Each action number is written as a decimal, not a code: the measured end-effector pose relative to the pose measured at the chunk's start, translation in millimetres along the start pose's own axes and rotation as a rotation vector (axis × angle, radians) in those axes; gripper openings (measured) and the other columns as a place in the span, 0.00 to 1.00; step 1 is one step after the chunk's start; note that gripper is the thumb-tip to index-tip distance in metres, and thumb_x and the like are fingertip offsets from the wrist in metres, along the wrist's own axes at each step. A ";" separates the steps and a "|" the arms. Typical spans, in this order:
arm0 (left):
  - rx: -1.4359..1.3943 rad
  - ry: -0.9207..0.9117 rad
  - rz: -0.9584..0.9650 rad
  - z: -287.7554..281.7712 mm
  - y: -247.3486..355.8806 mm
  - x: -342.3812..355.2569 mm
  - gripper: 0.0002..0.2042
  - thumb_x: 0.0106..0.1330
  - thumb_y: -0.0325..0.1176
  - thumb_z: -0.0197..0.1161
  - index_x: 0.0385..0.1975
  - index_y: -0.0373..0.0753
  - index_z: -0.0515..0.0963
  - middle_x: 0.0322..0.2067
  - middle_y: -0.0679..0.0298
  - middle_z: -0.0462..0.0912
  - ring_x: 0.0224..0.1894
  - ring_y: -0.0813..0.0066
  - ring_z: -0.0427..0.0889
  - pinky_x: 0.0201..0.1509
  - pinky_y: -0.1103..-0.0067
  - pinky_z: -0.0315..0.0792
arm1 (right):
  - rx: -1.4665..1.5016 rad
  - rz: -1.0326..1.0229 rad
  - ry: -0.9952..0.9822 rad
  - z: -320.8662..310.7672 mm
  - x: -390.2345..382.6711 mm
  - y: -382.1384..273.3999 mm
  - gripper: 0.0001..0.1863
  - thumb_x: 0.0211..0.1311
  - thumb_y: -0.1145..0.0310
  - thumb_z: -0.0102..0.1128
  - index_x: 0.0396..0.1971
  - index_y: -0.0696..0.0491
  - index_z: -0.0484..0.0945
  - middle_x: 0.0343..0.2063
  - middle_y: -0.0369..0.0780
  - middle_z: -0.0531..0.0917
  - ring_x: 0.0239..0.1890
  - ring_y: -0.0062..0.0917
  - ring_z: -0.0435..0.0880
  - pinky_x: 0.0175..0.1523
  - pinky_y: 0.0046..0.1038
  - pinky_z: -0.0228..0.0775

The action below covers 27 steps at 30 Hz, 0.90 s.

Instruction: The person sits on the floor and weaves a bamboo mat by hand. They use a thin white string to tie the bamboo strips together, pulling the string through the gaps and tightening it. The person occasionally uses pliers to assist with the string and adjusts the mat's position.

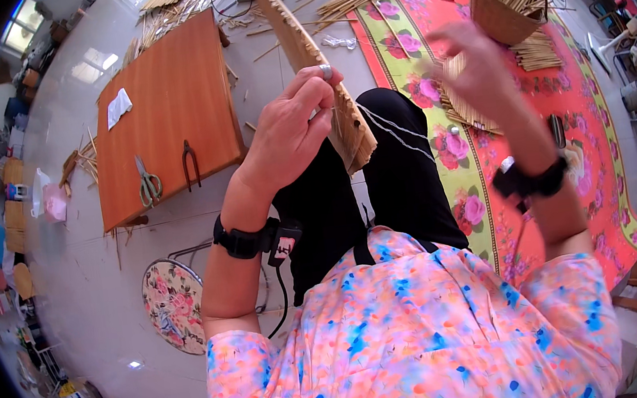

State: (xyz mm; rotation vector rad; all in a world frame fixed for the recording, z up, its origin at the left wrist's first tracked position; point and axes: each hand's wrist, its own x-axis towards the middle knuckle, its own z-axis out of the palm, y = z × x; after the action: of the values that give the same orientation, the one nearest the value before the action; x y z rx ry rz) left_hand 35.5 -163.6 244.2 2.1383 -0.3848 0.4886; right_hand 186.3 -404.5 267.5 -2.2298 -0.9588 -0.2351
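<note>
My left hand is closed on the upper edge of a long, straw-coloured slatted panel, with a silver band on one finger. Held on edge, the panel runs from over my knees toward the far side, and a row of short stick ends or knots shows along its rim. White string trails from the panel across my right thigh. Off to the right, my raised right hand is smeared by motion over the flowered mat. Its fingers look bent, but whether they hold the string cannot be made out.
An orange-brown wooden table at left bears scissors, pliers and a white cloth. A flowered stool stands nearer. Right lie a flowered mat, a basket of sticks and a round slatted piece.
</note>
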 end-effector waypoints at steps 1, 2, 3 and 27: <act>0.001 -0.011 0.001 0.3 -0.7 2.9 0.04 0.58 0.19 0.50 0.30 0.35 0.64 0.48 0.54 0.75 0.47 0.58 0.77 0.52 0.74 0.71 | 0.045 -0.130 -0.036 18.8 -15.1 -20.4 0.27 0.48 0.52 0.71 0.43 0.57 0.78 0.47 0.47 0.76 0.46 0.39 0.79 0.51 0.35 0.72; 0.002 -0.023 -0.003 0.7 -3.0 5.1 0.04 0.58 0.19 0.50 0.30 0.35 0.65 0.50 0.53 0.74 0.49 0.61 0.77 0.55 0.74 0.71 | -0.029 -0.020 -0.111 34.2 -26.0 -42.7 0.32 0.48 0.48 0.69 0.46 0.58 0.76 0.49 0.49 0.74 0.51 0.41 0.77 0.54 0.37 0.71; -0.017 -0.014 0.009 1.1 -5.5 6.9 0.04 0.58 0.19 0.50 0.30 0.34 0.65 0.51 0.53 0.74 0.48 0.61 0.77 0.55 0.74 0.71 | -0.028 0.024 -0.159 44.6 -32.5 -58.1 0.34 0.48 0.45 0.68 0.48 0.57 0.75 0.49 0.48 0.74 0.51 0.41 0.77 0.54 0.38 0.71; -0.007 1.443 -0.472 -380.6 -171.8 -204.8 0.07 0.64 0.23 0.54 0.34 0.26 0.78 0.31 0.50 0.83 0.34 0.62 0.85 0.47 0.73 0.80 | 0.033 0.232 0.031 57.7 -114.1 -59.9 0.18 0.47 0.72 0.63 0.40 0.61 0.76 0.38 0.43 0.76 0.20 0.25 0.78 0.27 0.26 0.73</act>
State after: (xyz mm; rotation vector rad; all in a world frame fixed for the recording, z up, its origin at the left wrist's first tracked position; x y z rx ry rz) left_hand -144.8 264.8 229.2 1.2956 0.8844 1.5009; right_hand 57.8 -402.4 209.1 -2.2766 -0.6746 -0.1462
